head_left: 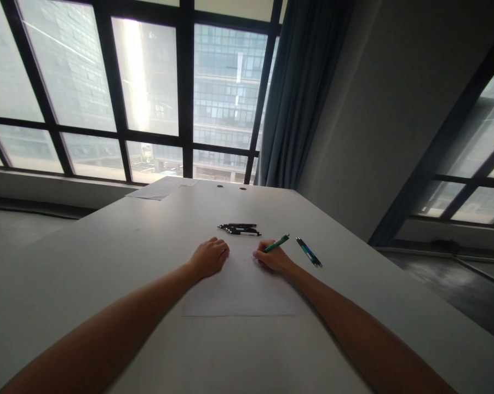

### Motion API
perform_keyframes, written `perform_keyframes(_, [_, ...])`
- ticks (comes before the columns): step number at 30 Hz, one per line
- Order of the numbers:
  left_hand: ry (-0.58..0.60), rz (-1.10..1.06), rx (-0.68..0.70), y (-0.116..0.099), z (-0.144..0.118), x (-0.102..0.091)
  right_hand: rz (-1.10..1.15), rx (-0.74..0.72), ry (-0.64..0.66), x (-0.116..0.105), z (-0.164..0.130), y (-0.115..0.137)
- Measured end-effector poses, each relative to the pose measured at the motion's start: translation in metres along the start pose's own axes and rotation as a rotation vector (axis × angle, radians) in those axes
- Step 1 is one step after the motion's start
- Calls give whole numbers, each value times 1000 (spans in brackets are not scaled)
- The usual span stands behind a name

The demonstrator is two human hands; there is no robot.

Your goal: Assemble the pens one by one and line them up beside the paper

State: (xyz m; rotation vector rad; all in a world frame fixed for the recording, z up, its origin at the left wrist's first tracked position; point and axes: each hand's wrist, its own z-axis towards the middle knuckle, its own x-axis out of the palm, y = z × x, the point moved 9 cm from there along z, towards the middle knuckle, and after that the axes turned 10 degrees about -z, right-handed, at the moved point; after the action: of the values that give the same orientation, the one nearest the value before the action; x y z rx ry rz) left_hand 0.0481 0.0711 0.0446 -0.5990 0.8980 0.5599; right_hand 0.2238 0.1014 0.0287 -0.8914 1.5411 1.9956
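A sheet of white paper (239,298) lies on the white table in front of me. My left hand (209,257) rests on its upper left part, palm down with the fingers loosely bent; nothing shows in it. On the right side of the sheet, my right hand (274,258) is closed around a green pen (276,243). The pen slants, its back end pointing up to the right, and its tip is hidden by the fingers near the paper. Faint marks show beside that hand, too small to read.
Several black pens (239,229) lie beyond the paper. Right of my right hand are blue and green pens (308,251) side by side. More paper sheets (159,189) lie at the table's far left. Two dark round discs (242,189) sit near the far edge.
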Motion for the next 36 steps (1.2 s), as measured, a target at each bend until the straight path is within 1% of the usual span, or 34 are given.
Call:
perform_keyframes(6, [3, -6, -3, -2, 1, -2, -93, -34, -71, -5, -1, 4])
perform_keyframes(10, [10, -17, -18, -2, 0, -3, -71, -25, -41, -1, -1, 4])
perform_keyframes(16, [12, -16, -13, -1, 0, -2, -121, -20, -75, -4, -1, 2])
perform_keyframes(22, [6, -16, -9, 0, -1, -2, -112, -26, -51, -2, -2, 2])
perform_keyframes(25, [10, -7, 2, -1, -1, -2, -67, -8, -122, -7, -2, -1])
perform_keyframes(26, [13, -4, 9, -2, 0, -1, -67, -20, -168, -10, -3, 0])
perform_keyframes(28, [17, -2, 25, -3, 0, -1, -106, -90, -265, -17, -5, 6])
perform_keyframes(30, [7, -11, 45, -5, 0, -2, -161, -178, -327, -20, -9, 16])
perform_keyframes(32, [-13, -30, 93, -11, -1, -6, -198, -233, -348, -18, -12, 23])
perform_keyframes(34, [-4, -46, 191, -21, -2, -8, -234, -256, -362, -15, -14, 29])
perform_keyframes(36, [43, -46, 304, -33, -4, -8, -279, -270, -381, -13, -17, 34])
